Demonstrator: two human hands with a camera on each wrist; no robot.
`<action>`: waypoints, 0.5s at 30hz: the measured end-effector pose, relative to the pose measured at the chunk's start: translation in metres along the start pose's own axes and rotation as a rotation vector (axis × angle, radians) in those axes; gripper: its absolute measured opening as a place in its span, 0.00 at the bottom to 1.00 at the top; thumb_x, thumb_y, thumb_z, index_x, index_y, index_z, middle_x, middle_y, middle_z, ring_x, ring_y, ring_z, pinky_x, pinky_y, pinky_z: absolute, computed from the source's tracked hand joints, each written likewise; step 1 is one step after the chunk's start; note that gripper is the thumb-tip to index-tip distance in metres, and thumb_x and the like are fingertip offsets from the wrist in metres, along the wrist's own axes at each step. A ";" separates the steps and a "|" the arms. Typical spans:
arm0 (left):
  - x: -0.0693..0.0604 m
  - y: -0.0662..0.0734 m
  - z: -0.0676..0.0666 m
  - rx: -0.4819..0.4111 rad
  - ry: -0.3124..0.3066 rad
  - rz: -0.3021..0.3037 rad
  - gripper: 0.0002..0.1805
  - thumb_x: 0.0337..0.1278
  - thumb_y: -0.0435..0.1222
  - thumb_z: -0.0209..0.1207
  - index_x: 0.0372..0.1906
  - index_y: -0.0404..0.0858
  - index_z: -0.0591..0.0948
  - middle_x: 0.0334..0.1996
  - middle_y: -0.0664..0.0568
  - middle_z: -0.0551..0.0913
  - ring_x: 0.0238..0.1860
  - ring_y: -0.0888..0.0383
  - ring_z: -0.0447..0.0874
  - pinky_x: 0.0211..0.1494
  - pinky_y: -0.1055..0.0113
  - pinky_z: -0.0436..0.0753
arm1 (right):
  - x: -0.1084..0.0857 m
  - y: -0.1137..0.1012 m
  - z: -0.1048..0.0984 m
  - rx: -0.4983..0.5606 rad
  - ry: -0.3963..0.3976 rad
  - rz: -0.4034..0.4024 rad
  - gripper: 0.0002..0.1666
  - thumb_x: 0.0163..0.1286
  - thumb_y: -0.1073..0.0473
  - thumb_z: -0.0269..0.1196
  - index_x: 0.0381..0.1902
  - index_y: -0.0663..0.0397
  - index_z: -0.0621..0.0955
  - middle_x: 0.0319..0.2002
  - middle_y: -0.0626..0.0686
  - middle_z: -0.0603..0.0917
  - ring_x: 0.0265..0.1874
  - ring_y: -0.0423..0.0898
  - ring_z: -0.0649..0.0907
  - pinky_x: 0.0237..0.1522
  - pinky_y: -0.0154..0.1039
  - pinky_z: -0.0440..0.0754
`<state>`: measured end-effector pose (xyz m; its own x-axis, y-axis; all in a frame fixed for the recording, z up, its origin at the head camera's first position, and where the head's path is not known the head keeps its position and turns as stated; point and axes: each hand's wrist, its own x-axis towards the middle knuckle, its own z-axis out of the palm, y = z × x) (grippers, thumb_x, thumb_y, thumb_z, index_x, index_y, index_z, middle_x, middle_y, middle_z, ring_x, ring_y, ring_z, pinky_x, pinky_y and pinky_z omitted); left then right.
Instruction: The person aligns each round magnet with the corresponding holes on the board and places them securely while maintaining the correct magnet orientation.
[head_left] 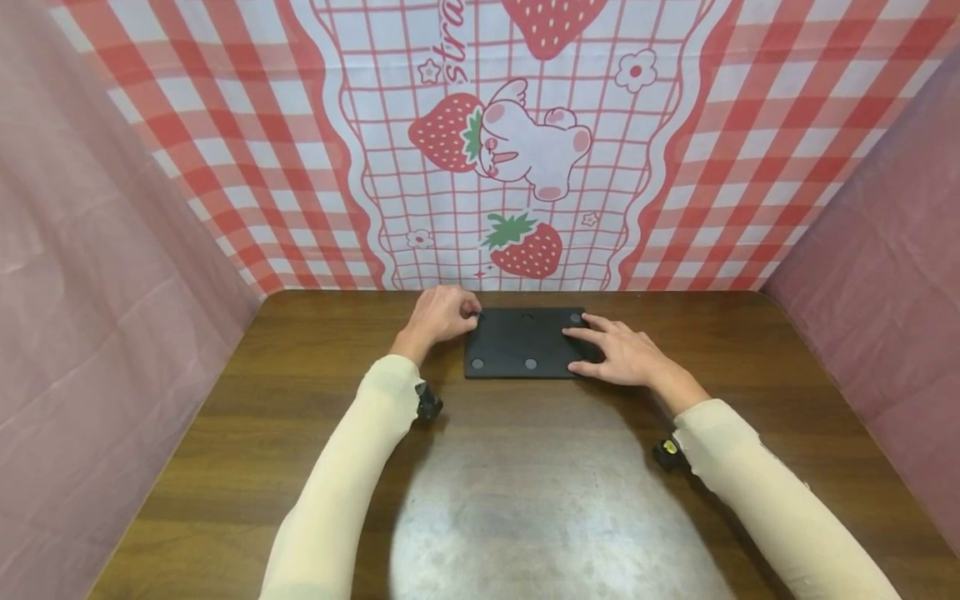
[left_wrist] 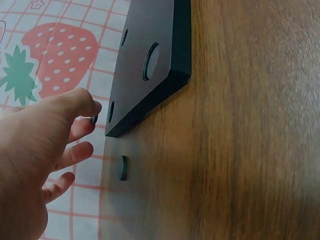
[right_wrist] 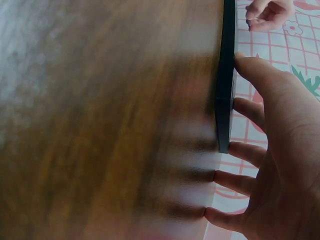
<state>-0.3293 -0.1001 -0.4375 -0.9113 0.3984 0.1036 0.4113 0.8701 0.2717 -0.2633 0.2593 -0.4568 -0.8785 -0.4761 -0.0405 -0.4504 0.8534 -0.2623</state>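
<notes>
A flat black rectangular board (head_left: 506, 342) with round recesses along its edges lies near the back of the table. Greyish round spots show in several recesses. My left hand (head_left: 442, 315) is at the board's back left corner, pinching a small dark disc (left_wrist: 94, 119) between thumb and index finger, just beside a corner recess (left_wrist: 111, 111). A second thin dark piece (left_wrist: 123, 168), seen as a curved sliver, lies on the table next to that corner. Spread over the board's right end, my right hand (head_left: 622, 352) rests its thumb and some fingertips on it; other fingertips touch the table beyond.
The brown wood-grain table (head_left: 555, 483) meets a red-and-white checked cloth (head_left: 645, 167) with strawberries right behind the board. Pink curtains (head_left: 112, 250) hang at both sides. A small black device (head_left: 429, 402) is strapped to each wrist.
</notes>
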 end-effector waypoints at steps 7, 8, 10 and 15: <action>0.003 0.002 0.004 0.002 0.006 -0.004 0.13 0.72 0.43 0.71 0.56 0.48 0.95 0.52 0.53 0.95 0.54 0.53 0.92 0.61 0.53 0.89 | 0.001 -0.003 0.000 -0.015 -0.028 0.038 0.46 0.80 0.29 0.65 0.88 0.37 0.71 0.91 0.64 0.61 0.84 0.76 0.69 0.71 0.85 0.73; 0.004 0.001 0.005 0.004 0.001 -0.006 0.13 0.73 0.42 0.71 0.57 0.48 0.95 0.52 0.52 0.95 0.55 0.53 0.92 0.61 0.53 0.89 | 0.001 -0.003 0.000 -0.016 -0.028 0.040 0.46 0.80 0.30 0.65 0.88 0.37 0.71 0.91 0.64 0.61 0.84 0.76 0.69 0.71 0.85 0.73; 0.011 -0.009 0.016 0.002 0.002 0.006 0.13 0.73 0.45 0.70 0.56 0.49 0.95 0.52 0.53 0.94 0.55 0.54 0.92 0.61 0.53 0.88 | 0.002 -0.004 0.000 -0.018 -0.029 0.041 0.46 0.80 0.30 0.66 0.88 0.37 0.72 0.91 0.64 0.61 0.84 0.76 0.69 0.72 0.85 0.73; 0.037 -0.039 0.050 0.012 0.000 0.017 0.14 0.71 0.48 0.70 0.56 0.55 0.95 0.50 0.56 0.92 0.53 0.55 0.90 0.58 0.53 0.87 | 0.002 -0.003 0.000 -0.010 -0.030 0.042 0.46 0.79 0.30 0.67 0.87 0.37 0.72 0.91 0.64 0.61 0.84 0.76 0.69 0.72 0.86 0.72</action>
<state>-0.3776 -0.1043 -0.4925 -0.9044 0.4128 0.1082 0.4266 0.8668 0.2584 -0.2638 0.2555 -0.4559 -0.8915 -0.4459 -0.0798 -0.4151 0.8746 -0.2505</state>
